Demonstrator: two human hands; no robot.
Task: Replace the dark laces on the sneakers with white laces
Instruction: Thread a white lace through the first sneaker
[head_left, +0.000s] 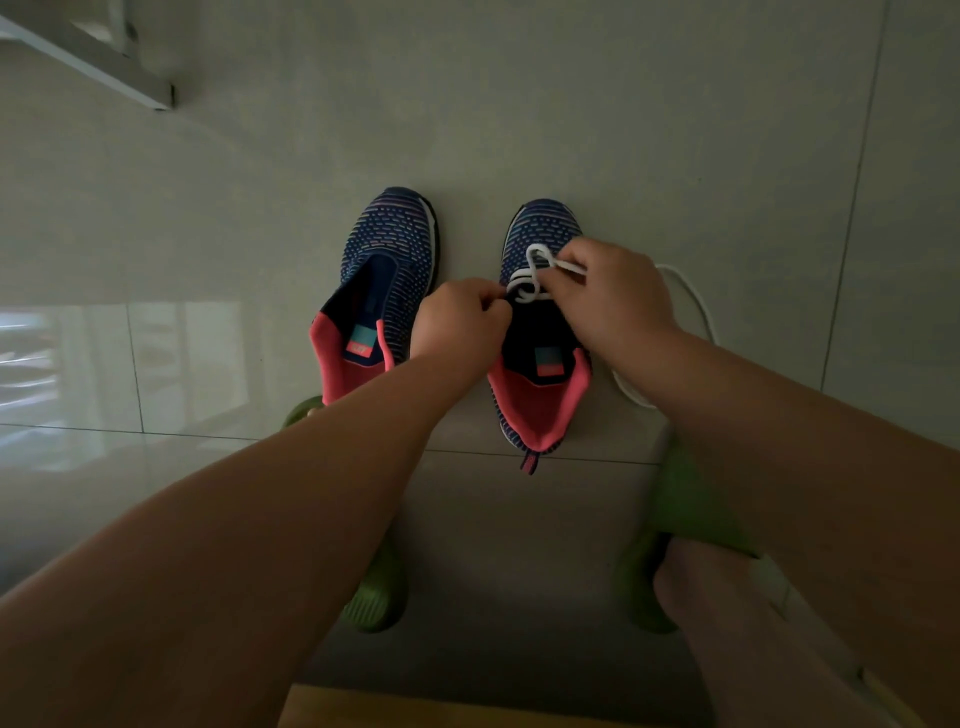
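Head view: wearing green slippers (376, 597) nearest. Pinching white lace (535, 273) over right sneaker (540, 364) with left hand (460, 322), fingers closed; gripping lace end with right hand (615, 296), closed. Leaving left sneaker (382, 291) unlaced just beside, both sitting on tile floor (571, 104).

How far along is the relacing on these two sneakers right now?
Done: no dark lace shows on either shoe. In hand: the left hand and right hand are working a white lace through the right sneaker; only its upper rows are threaded, and slack trails on the floor. Left: the left sneaker has no lace at all.
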